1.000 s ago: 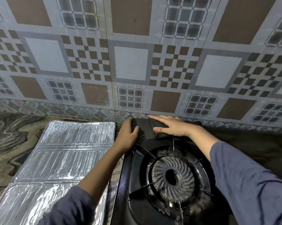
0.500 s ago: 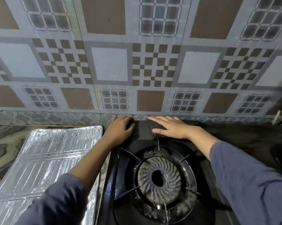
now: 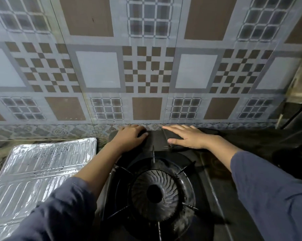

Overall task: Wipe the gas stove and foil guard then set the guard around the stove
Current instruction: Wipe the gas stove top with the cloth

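The black gas stove (image 3: 216, 197) fills the lower middle, with its round burner (image 3: 155, 193) under a pan support. My left hand (image 3: 129, 139) curls over the stove's back left corner. My right hand (image 3: 186, 138) lies flat, fingers stretched, pressing a dark cloth (image 3: 209, 133) onto the stove's back edge next to the wall. The silver foil guard (image 3: 42, 167) lies flat on the counter left of the stove, apart from both hands and partly hidden by my left sleeve.
A patterned tiled wall (image 3: 146, 75) rises right behind the stove. Marbled counter (image 3: 0, 145) shows at the far left behind the foil. A dark rounded object (image 3: 294, 162) sits on the counter right of the stove.
My view has swung left and closer. My left hand has slid a little further round the stove's back corner. My right hand stays flat on the cloth.
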The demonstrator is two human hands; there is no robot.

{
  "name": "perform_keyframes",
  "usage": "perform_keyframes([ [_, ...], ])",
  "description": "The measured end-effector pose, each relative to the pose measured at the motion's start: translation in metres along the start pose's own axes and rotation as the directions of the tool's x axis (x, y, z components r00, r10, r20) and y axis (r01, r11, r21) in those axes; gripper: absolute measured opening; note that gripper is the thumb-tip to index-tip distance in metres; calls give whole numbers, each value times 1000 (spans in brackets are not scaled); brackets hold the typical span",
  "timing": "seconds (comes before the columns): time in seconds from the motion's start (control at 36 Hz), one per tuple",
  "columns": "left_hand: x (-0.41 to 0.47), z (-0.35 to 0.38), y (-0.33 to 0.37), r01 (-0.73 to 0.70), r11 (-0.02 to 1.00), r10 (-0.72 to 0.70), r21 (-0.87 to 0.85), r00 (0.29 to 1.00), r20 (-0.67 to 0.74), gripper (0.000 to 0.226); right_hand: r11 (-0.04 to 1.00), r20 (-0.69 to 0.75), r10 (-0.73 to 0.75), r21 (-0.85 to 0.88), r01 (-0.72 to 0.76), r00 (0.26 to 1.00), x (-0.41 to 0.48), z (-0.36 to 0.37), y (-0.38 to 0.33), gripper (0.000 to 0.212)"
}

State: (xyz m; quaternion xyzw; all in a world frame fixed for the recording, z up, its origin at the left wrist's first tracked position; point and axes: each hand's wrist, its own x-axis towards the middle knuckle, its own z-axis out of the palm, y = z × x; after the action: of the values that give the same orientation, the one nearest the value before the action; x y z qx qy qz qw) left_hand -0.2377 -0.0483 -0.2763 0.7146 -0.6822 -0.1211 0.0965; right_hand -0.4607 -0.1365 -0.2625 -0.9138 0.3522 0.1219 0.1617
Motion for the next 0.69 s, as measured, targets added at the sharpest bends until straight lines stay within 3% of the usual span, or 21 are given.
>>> perform_keyframes([
  [0.69, 37, 2, 76, -44, 999, 47, -20, 977, 210, 34, 999, -79, 40, -6, -40, 996, -43, 6, 77, 65],
])
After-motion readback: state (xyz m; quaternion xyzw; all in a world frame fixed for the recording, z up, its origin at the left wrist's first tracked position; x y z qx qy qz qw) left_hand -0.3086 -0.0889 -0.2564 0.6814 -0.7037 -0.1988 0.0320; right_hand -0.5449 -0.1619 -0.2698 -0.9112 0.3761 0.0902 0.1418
